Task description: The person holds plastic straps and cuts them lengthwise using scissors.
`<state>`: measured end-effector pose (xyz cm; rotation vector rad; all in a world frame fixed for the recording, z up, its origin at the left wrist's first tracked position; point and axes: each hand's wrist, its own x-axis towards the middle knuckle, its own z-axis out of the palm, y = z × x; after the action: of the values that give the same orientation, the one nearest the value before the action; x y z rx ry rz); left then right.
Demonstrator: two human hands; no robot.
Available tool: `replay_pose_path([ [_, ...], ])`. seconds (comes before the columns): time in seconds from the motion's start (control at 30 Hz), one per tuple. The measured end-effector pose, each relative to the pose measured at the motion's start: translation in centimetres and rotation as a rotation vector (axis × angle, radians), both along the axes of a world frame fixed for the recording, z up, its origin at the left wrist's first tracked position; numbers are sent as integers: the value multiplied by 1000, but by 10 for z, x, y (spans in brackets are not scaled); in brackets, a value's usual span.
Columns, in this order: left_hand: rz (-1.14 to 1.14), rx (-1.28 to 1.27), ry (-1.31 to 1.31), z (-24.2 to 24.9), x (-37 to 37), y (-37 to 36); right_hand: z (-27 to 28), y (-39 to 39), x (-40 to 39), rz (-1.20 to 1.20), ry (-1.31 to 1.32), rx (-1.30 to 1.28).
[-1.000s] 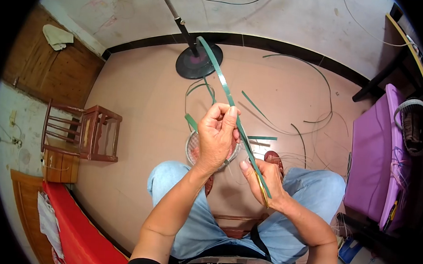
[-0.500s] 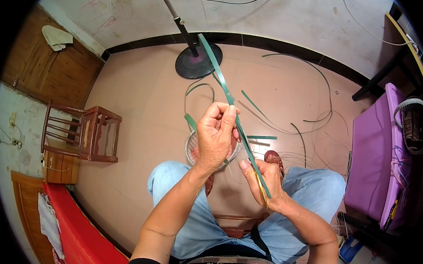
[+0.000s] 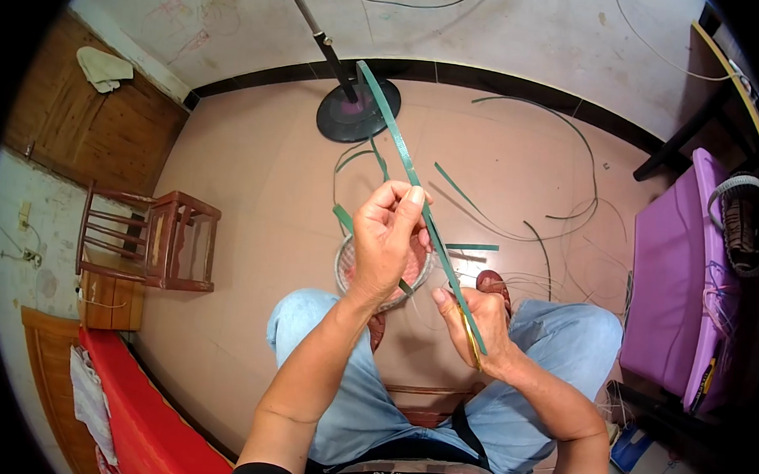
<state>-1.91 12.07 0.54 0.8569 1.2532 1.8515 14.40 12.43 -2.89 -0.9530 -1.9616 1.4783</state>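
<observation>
A long flat green plastic strip (image 3: 396, 135) slants from near the stand's base down past both hands. My left hand (image 3: 388, 237) pinches it about midway between thumb and fingers. Lower down, my right hand (image 3: 480, 328) is closed around what look like gold-handled scissors (image 3: 474, 343), their blades hidden. The strip's near end lies across that hand's palm side. Below my left hand, partly covered by it, a round woven basket (image 3: 344, 274) with a pinkish inside stands on the floor. A green strip end (image 3: 343, 218) pokes up at its rim.
Loose green strips (image 3: 455, 189) and thin offcuts lie on the tiled floor (image 3: 253, 187). A stand with a round black base (image 3: 334, 123) is ahead. A wooden chair (image 3: 160, 241) stands left; a purple bin (image 3: 665, 278) and a dark woven basket (image 3: 740, 226) are right.
The gold handles now sit closer against the strip in my right hand. My left hand keeps its pinch with barely any movement, and the view has shifted slightly.
</observation>
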Motion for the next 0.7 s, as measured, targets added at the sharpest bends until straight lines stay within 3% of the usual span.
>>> replay_pose_path([
  [0.1,8,4,-88,9,-13,4,-1,0,2,30,-30,-10],
  [0.23,85,-43,92,6,-10,5,-2,3,3,67,-76,-51],
  [0.7,60,-66,121,1,6,3,7,5,0,49,-44,-130],
])
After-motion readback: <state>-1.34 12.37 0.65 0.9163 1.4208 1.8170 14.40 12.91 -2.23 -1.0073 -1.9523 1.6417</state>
